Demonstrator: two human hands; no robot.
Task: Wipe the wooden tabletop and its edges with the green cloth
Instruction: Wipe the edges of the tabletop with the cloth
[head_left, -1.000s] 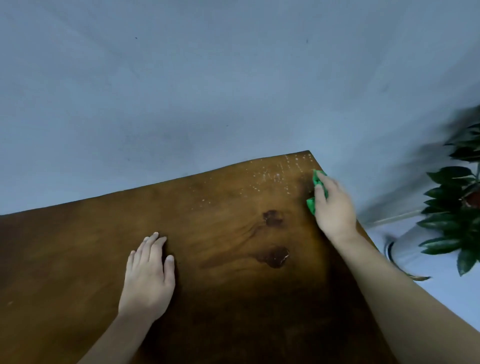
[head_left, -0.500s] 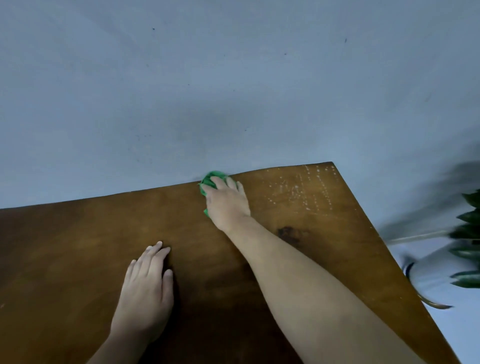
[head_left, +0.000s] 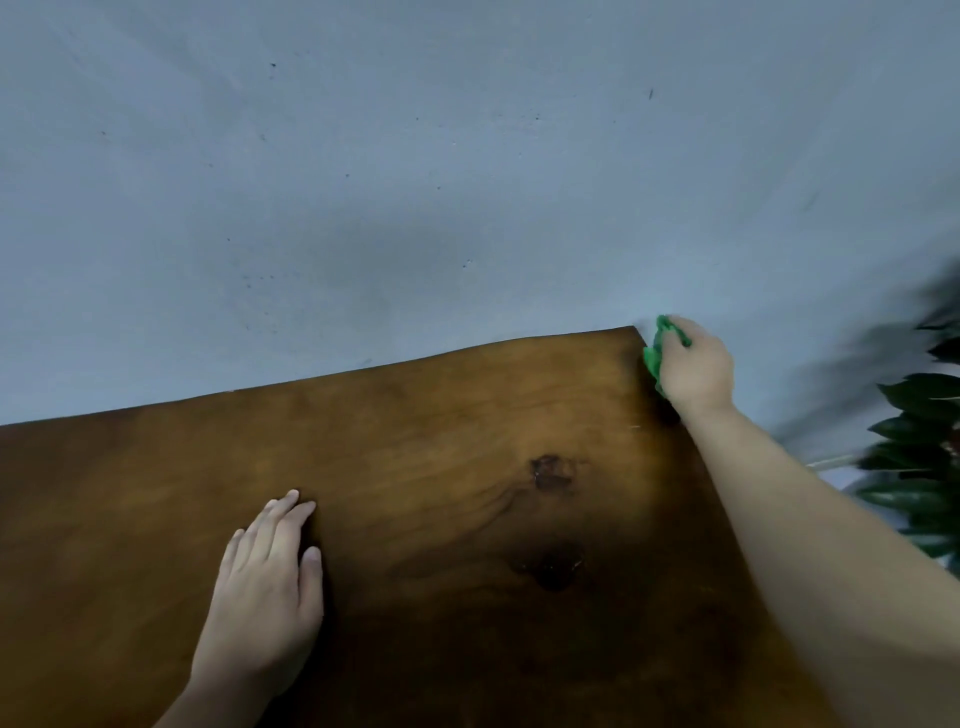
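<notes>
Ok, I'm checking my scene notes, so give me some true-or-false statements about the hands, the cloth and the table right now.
1. The right hand holds the green cloth at the tabletop's far right corner. True.
2. The left hand grips a second cloth. False: it lies flat and empty on the wood.
3. Dark knots mark the wood. True.
4. A cup stands between the hands. False: only bare wood is there.
5. A leafy plant is at the right. True.
</notes>
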